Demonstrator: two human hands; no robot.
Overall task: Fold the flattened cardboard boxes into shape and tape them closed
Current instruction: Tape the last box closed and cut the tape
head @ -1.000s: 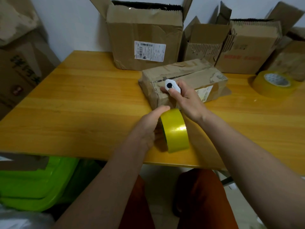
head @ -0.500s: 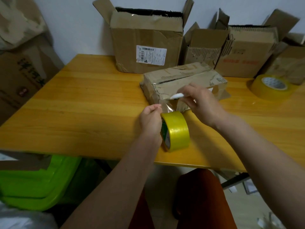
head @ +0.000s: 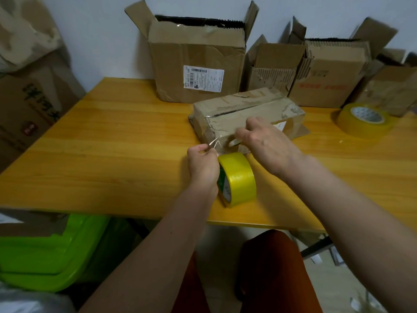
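A worn, closed cardboard box [head: 246, 111] lies on the yellow wooden table [head: 112, 141], with a dark slit along its top seam. A yellow tape roll [head: 239, 177] stands on edge in front of it. A clear strip of tape runs from the roll up to the box's near side. My left hand [head: 203, 166] pinches that strip beside the roll. My right hand [head: 264, 143] grips a small white cutter [head: 233, 142] held against the tape at the box's front face; most of the cutter is hidden by my fingers.
Several open cardboard boxes [head: 196, 62] line the wall at the back. A second, larger tape roll [head: 363, 119] lies flat at the right. Stacked cartons [head: 27, 98] stand at the left. A green plastic bin [head: 56, 251] sits under the table's near edge.
My right hand came down from the box's top to its front face and turned the white cutter onto the tape. My left hand shifted from the roll to pinching the stretched strip.
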